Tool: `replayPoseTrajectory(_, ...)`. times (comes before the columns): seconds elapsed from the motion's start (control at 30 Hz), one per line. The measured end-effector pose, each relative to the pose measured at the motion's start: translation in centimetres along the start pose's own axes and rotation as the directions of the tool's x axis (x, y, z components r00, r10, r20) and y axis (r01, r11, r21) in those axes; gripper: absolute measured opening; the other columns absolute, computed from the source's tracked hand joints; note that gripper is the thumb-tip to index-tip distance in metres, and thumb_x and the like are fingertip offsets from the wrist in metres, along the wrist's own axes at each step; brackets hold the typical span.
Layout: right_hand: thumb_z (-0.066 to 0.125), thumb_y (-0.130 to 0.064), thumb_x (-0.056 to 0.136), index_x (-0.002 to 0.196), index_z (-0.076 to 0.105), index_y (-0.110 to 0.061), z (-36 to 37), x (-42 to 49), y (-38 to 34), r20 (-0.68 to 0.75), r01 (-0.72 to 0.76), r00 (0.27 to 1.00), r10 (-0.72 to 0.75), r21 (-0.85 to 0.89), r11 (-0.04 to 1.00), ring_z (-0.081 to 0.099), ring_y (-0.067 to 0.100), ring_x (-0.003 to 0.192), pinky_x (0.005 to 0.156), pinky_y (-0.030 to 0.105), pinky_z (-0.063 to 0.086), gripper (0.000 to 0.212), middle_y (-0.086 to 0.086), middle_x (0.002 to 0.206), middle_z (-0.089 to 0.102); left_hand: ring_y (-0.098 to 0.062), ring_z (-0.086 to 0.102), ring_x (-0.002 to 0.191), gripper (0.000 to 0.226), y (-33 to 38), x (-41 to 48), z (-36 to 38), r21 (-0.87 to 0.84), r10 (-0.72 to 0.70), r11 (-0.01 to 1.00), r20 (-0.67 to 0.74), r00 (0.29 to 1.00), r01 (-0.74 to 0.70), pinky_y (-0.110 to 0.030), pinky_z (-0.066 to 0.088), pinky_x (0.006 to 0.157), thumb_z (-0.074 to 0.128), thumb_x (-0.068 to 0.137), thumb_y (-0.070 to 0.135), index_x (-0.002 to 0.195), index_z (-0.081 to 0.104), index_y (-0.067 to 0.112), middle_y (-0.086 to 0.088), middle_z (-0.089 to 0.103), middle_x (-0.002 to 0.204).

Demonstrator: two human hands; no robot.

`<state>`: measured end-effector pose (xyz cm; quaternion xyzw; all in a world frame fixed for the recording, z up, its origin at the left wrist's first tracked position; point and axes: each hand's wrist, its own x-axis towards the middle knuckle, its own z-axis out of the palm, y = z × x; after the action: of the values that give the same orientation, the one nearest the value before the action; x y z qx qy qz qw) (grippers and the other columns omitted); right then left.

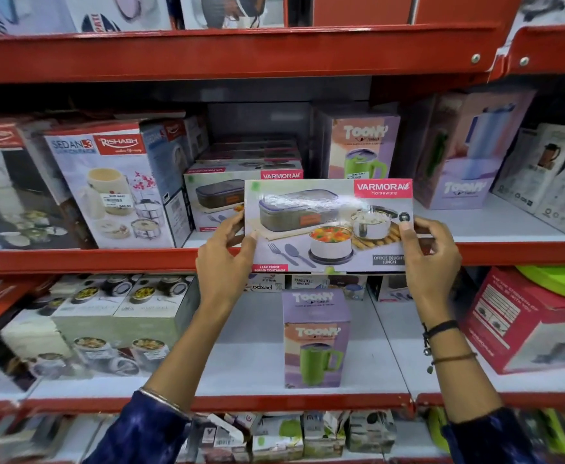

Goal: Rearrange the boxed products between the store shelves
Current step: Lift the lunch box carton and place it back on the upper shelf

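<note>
At mid shelf, front edge: Varmora lunch box carton held upright, face toward camera, off the shelf board. Behind it, a stack of like Varmora cartons w/ Toony tumbler box just to the right; Rishabh Sedan-3 box to the left. Lower shelf: second Toony box stands alone, red carton at right. Left hand grips carton's left edge, thumb on front, fingers behind. Right hand grips right edge likewise. Both forearms raised, wrists w/ bangles.
</note>
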<state>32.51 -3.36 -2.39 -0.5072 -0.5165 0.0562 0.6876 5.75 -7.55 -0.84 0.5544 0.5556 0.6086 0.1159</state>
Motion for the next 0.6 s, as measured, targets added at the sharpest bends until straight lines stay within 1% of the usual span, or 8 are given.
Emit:
replayPoseTrajectory(0.1,0.061,-0.033,0.087,0.099,0.066,-0.016,1.6,0.7,-1.6,0.006,0.034,0.999,-0.034,0.035,0.999,0.06,0.012,0.087,0.075,0.036,0.053,0.022,-0.003,0.099,0.063,-0.014,0.064,0.102,0.034,0.0,1.2,-1.0,-0.038,0.038,0.999,-0.016,0.999,-0.038,-0.04,0.057,0.086,0.059,0.089,0.021,0.123,0.058,0.022,-0.001,0.068,0.113)
replayPoseTrajectory(0.23,0.068,-0.036,0.082,0.107,0.061,-0.016,5.0,1.7,-2.8,0.127,0.049,0.99,-0.057,0.071,0.996,0.062,0.018,0.096,0.081,0.04,0.056,0.033,-0.001,0.107,0.062,-0.012,0.054,0.107,0.033,-0.9,3.5,-2.2,0.028,0.102,0.995,-0.09,0.991,-0.1,0.0,0.04,0.082,0.057,0.091,0.01,0.123,0.055,0.016,-0.005,0.06,0.122)
replayPoseTrajectory(0.27,0.069,-0.038,0.08,0.11,0.059,-0.016,6.0,1.8,-2.9,0.176,0.037,0.983,-0.049,0.072,0.997,0.062,0.02,0.099,0.084,0.04,0.055,0.038,-0.001,0.109,0.061,-0.011,0.053,0.107,0.034,-1.4,4.1,-2.4,0.064,0.131,0.99,-0.1,0.986,-0.125,0.002,0.038,0.083,0.057,0.091,0.008,0.124,0.053,0.014,-0.006,0.058,0.123)
replayPoseTrajectory(0.4,0.074,-0.03,0.078,0.118,0.052,-0.014,9.7,1.1,-2.6,0.324,-0.036,0.946,0.011,0.072,0.997,0.059,0.021,0.105,0.092,0.038,0.052,0.048,0.006,0.118,0.058,-0.018,0.054,0.118,0.055,-4.0,6.3,-3.0,0.112,0.163,0.982,-0.07,0.984,-0.154,-0.038,0.046,0.103,0.051,0.089,-0.002,0.136,0.035,0.023,-0.005,0.052,0.135)
replayPoseTrajectory(0.43,0.074,-0.028,0.078,0.118,0.051,-0.014,10.4,0.8,-2.5,0.339,-0.056,0.941,0.024,0.086,0.995,0.059,0.021,0.106,0.093,0.039,0.052,0.047,0.008,0.12,0.058,-0.019,0.052,0.12,0.058,-4.6,6.6,-3.0,0.142,0.164,0.978,-0.066,0.984,-0.153,-0.037,0.044,0.106,0.05,0.089,-0.003,0.138,0.033,0.023,-0.006,0.049,0.138)
replayPoseTrajectory(0.47,0.074,-0.027,0.078,0.117,0.051,-0.015,11.0,0.5,-2.3,0.347,-0.074,0.937,0.036,0.098,0.992,0.059,0.021,0.106,0.093,0.04,0.052,0.046,0.008,0.12,0.058,-0.016,0.048,0.122,0.06,-5.1,6.7,-3.0,0.177,0.17,0.972,-0.063,0.984,-0.156,-0.027,0.038,0.109,0.049,0.088,-0.006,0.14,0.032,0.02,-0.008,0.046,0.141)
replayPoseTrajectory(0.53,0.074,-0.026,0.078,0.114,0.051,-0.017,12.1,-0.1,-1.7,0.353,-0.088,0.934,0.048,0.098,0.991,0.059,0.022,0.105,0.094,0.044,0.052,0.044,0.003,0.115,0.057,0.0,0.037,0.117,0.064,-6.0,6.8,-2.9,0.228,0.189,0.958,-0.045,0.981,-0.174,0.002,0.022,0.098,0.048,0.086,-0.011,0.142,0.031,0.015,-0.013,0.041,0.143)
replayPoseTrajectory(0.6,0.074,-0.025,0.078,0.114,0.052,-0.015,12.8,-0.6,-1.2,0.369,-0.09,0.928,0.056,0.075,0.993,0.059,0.021,0.104,0.093,0.046,0.051,0.044,0.001,0.113,0.056,0.003,0.033,0.114,0.068,-6.8,7.0,-2.8,0.229,0.18,0.959,-0.031,0.983,-0.169,0.009,0.016,0.09,0.048,0.084,-0.013,0.143,0.03,0.013,-0.015,0.04,0.142)
